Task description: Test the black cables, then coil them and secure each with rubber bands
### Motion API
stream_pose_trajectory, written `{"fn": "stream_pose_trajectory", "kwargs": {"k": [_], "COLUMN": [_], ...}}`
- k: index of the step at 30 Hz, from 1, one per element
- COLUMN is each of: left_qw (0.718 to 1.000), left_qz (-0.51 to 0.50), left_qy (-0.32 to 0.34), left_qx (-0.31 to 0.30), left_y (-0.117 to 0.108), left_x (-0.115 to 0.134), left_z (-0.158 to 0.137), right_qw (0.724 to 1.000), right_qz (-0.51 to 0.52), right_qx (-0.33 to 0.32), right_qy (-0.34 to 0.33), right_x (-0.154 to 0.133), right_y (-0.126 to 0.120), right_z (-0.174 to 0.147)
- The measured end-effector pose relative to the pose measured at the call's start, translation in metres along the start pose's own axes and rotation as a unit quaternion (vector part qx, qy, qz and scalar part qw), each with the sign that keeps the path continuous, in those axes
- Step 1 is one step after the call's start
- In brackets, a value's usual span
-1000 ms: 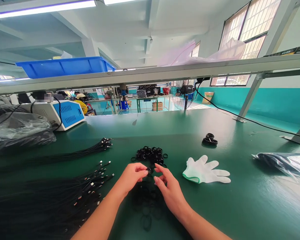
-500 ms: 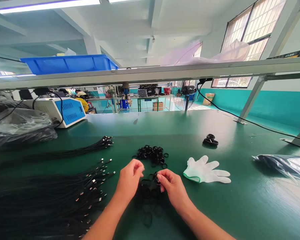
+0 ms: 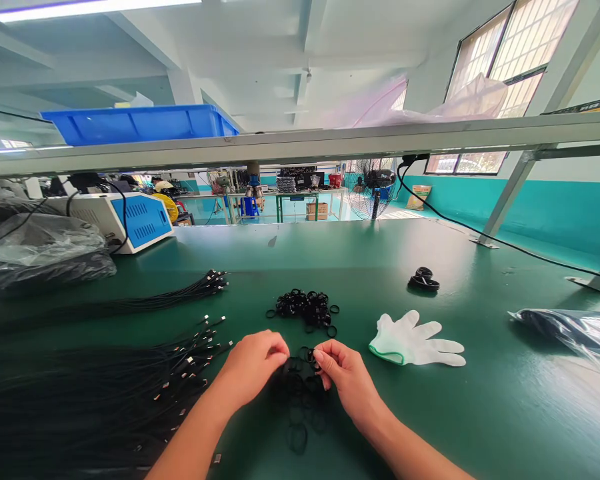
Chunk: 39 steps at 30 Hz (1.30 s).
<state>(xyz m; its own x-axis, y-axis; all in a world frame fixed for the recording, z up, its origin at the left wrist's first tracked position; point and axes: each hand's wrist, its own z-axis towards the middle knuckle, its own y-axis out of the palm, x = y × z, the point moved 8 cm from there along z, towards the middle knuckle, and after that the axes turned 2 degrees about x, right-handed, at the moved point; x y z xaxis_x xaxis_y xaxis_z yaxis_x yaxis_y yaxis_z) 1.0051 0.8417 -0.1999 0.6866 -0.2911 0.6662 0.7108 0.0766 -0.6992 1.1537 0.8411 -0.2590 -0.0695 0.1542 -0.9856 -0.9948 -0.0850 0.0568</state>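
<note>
My right hand (image 3: 347, 373) pinches a small black ring (image 3: 311, 356) between thumb and fingertips. Across from it, my left hand (image 3: 256, 363) is closed, thumb against fingers, near the same spot; whatever it may hold is too small or hidden. Below and between both hands lie loose black rings (image 3: 297, 438), partly in shadow. Just beyond the hands sits a denser pile of black rings (image 3: 305, 307), with a few single ones around its edge.
Black cables with metal plugs (image 3: 193, 360) cover the table's left side, a second cable bundle (image 3: 210, 283) behind them. A white glove (image 3: 417, 340) lies right of my hands. Farther off are a black coil (image 3: 424, 280), a bagged item (image 3: 570, 330) and a blue-white machine (image 3: 140, 223).
My left hand has moved slightly left and down, its wrist turned flatter. The right hand stays at nearly the same place with its pinch kept.
</note>
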Motion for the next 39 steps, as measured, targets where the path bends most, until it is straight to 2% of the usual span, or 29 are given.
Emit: {"fn": "stream_pose_trajectory", "kwargs": {"k": [5,8,14,20,26,32,35,39], "left_qw": [0.999,0.999,0.998,0.996,0.997,0.992,0.992,0.994], "left_qz": [-0.008,-0.022,0.011,0.061,-0.02,-0.077,-0.07,0.017], "left_qy": [-0.015,-0.029,-0.065,-0.065,-0.053,-0.06,-0.079,-0.104], "left_qx": [-0.034,-0.03,0.013,-0.023,-0.06,-0.08,-0.073,-0.03], "left_y": [0.017,0.023,0.001,-0.001,0.027,0.036,0.029,0.005], "left_x": [0.006,0.004,-0.011,-0.006,0.005,0.005,-0.003,-0.016], "left_z": [-0.006,-0.004,0.002,-0.006,-0.01,-0.01,-0.007,-0.003], "right_qw": [1.0,1.0,0.999,1.0,1.0,1.0,1.0,1.0], "right_qz": [0.002,0.008,0.017,0.009,-0.002,-0.006,0.008,0.001], "right_qx": [-0.014,-0.028,-0.038,-0.026,-0.024,-0.024,-0.012,0.01], "right_qy": [0.006,0.012,0.014,0.007,-0.012,-0.013,-0.012,-0.022], "right_x": [0.0,-0.001,0.003,0.008,0.004,0.001,0.002,0.001], "right_y": [0.005,0.008,0.01,0.008,0.009,0.01,0.008,0.003], "right_z": [-0.003,-0.005,-0.003,-0.001,-0.006,-0.01,-0.009,-0.006]}}
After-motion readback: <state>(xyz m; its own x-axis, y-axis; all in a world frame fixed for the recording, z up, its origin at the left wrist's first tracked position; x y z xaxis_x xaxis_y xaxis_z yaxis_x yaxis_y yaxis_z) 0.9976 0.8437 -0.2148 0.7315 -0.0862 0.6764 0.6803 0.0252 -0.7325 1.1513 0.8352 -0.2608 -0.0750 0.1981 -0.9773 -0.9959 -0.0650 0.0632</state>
